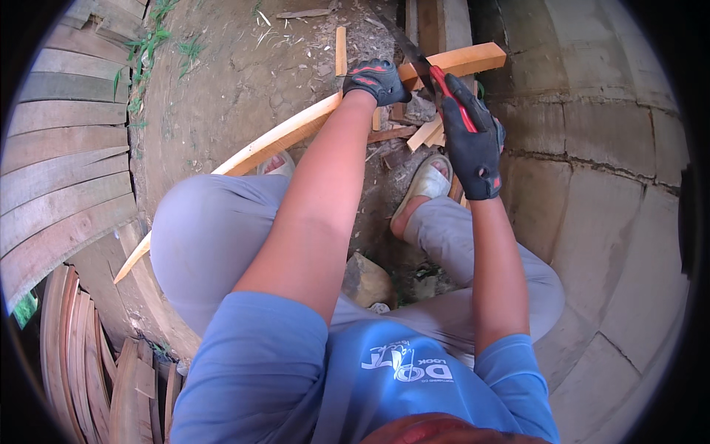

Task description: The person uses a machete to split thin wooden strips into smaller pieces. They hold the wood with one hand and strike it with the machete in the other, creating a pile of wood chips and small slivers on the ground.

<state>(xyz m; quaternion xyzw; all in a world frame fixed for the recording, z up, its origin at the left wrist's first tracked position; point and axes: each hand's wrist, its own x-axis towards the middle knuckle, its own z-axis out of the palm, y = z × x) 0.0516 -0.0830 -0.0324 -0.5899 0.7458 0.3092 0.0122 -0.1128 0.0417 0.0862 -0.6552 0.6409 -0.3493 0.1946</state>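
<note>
- We sit low on the ground and hold a long curved wooden strip (296,132) that runs from beside our left knee up across the dirt to the far end near the stone wall (592,170).
- Our left hand (376,79), in a black glove with red marks, is pressed down on top of the strip near its far end, fingers curled over the edge, pinning it in place.
- Our right hand (473,144), gloved the same way, is wrapped tight around the handle of a long dark blade (407,48), whose edge meets the strip just beside the left hand.
- The far end of the strip, past the blade, looks thick and squared, while the long stretch toward our knee is thinner and tapers to a point; we judge that most of the length is already shaped and that the thick end is the part left.
- Pale wood offcuts (429,133) and chips lie on the dirt under the blade and around our sandalled foot (425,185), which fits with a fair amount of trimming done.
- Stacked curved boards (59,177) lie to our left, well apart from the work; we cannot tell whether they are finished pieces or raw stock.
</note>
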